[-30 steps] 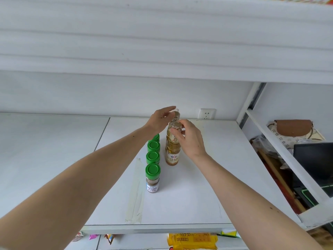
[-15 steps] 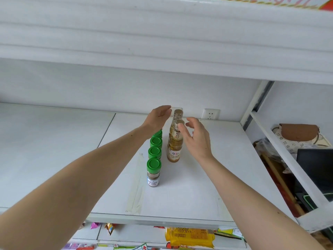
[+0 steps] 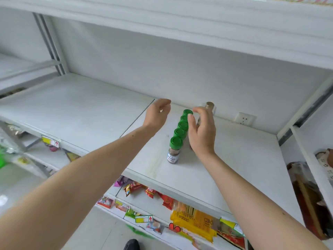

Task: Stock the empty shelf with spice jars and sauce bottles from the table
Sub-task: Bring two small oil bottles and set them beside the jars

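Note:
A row of several green-capped spice jars (image 3: 174,148) runs front to back on the white shelf (image 3: 81,109). Just right of it stands a row of gold-capped sauce bottles (image 3: 209,106), mostly hidden behind my right hand; only the rearmost cap shows. My right hand (image 3: 202,131) hovers in front of those bottles, fingers spread, holding nothing. My left hand (image 3: 157,114) is raised to the left of the jar row, fingers apart and holding nothing.
A wall socket (image 3: 244,119) sits on the back panel at right. The shelf below holds snack packets (image 3: 151,193) and a yellow bag (image 3: 194,221). A metal upright (image 3: 306,112) bounds the shelf on the right. A brown bag (image 3: 324,157) lies beyond it.
Both hands have let go of the sauce bottles and drawn back, fingers spreading. The left hand moved leftward away from the rows. The camera has shifted left and down.

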Demonstrator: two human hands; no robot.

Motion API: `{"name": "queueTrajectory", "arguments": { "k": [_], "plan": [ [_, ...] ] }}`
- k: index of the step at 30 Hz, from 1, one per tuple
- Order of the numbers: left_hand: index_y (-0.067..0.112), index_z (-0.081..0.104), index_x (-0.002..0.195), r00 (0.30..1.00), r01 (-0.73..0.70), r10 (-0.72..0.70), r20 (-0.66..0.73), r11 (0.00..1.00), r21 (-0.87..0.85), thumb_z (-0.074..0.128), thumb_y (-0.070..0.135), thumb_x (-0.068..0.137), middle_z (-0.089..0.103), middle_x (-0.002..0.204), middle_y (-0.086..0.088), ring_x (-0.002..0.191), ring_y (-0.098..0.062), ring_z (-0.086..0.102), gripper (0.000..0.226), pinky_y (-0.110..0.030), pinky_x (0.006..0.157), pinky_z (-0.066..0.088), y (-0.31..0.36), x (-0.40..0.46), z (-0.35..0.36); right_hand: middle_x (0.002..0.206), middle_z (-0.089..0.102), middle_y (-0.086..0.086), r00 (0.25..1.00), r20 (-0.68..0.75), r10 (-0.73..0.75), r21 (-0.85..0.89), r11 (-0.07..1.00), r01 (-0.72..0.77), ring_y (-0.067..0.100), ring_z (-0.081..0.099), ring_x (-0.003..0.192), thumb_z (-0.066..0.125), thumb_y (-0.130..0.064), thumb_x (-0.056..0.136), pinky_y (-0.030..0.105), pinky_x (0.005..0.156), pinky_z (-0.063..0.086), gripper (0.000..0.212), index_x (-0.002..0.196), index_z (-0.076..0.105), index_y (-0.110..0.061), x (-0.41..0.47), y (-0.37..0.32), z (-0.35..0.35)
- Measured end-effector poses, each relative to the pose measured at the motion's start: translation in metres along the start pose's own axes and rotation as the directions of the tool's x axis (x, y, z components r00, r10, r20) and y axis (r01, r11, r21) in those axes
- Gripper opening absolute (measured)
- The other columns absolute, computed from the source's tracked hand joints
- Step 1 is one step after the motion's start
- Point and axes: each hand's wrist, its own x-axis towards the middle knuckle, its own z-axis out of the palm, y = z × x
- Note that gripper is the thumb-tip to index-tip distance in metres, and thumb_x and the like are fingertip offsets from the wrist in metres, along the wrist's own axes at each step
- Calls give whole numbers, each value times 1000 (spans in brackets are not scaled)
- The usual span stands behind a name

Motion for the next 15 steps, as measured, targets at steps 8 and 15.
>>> {"name": "queueTrajectory", "arguments": {
  "k": [8, 15],
  "plan": [
    [13, 68, 114, 977, 91, -75, -201, 993, 72, 55, 12, 94, 68, 109, 2, 98, -6, 61, 23, -13, 85, 48, -27, -91, -74, 111, 63, 8, 972, 208, -114, 142, 986, 85, 21, 57, 105, 57, -12, 94, 29, 90, 44, 21, 113, 60, -3, -64, -53, 35],
    [14, 67, 116, 908, 228, -166, -385, 966, 123, 56, 12, 93, 69, 114, 2, 106, -10, 62, 26, -24, 95, 46, -46, -191, -154, 114, 61, 5, 880, 443, -171, 237, 969, 69, 22, 56, 110, 56, -10, 93, 20, 89, 38, 24, 116, 59, -8, -140, -113, 69]
  ]
}}
